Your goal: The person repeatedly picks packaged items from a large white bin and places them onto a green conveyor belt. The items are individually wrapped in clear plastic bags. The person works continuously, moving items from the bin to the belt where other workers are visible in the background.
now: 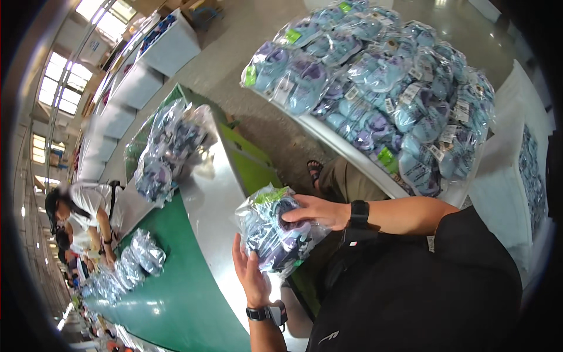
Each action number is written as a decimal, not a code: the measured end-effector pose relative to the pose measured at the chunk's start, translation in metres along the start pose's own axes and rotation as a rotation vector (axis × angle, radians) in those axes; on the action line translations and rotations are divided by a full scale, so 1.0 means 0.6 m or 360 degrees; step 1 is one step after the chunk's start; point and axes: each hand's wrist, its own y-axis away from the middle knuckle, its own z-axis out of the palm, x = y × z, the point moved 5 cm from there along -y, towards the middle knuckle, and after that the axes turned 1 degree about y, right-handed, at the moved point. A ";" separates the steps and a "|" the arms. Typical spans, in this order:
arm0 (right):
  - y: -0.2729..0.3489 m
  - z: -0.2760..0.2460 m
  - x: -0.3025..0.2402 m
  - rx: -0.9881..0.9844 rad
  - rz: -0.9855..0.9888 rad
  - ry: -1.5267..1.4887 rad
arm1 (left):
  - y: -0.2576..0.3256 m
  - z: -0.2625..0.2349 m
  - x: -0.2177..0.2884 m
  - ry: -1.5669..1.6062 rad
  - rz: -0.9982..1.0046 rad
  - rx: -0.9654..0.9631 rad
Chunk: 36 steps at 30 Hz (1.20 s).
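A clear plastic bag (275, 234) holds light blue and purple shoes with a green label showing at its top. It is in front of me, over the metal edge of the green-topped table. My right hand (319, 212) grips its upper right side, thumb on top and fingers partly hidden behind. My left hand (252, 280) is at the bag's lower left side, fingers stretched and apart, the thumb near the plastic. I wear a dark band on each wrist.
A heap of bagged blue and purple shoes (381, 82) fills a white-edged bin to the right. More bags (170, 146) lie at the table's metal end. Several bags (132, 261) sit on the green surface (182, 287), beside a person in white (91, 205). White bins (138, 88) line the far left.
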 end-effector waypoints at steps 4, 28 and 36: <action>0.023 -0.029 -0.021 0.0102 0.0028 -0.0187 | -0.006 0.003 -0.013 0.0091 -0.0076 -0.0053; 0.035 -0.221 -0.512 0.0142 -0.0229 0.2755 | -0.012 -0.076 -0.069 -0.0545 0.0154 0.0084; 0.072 -0.316 -0.444 0.1185 -0.0955 0.2515 | 0.000 -0.078 -0.070 -0.0533 0.0243 0.0101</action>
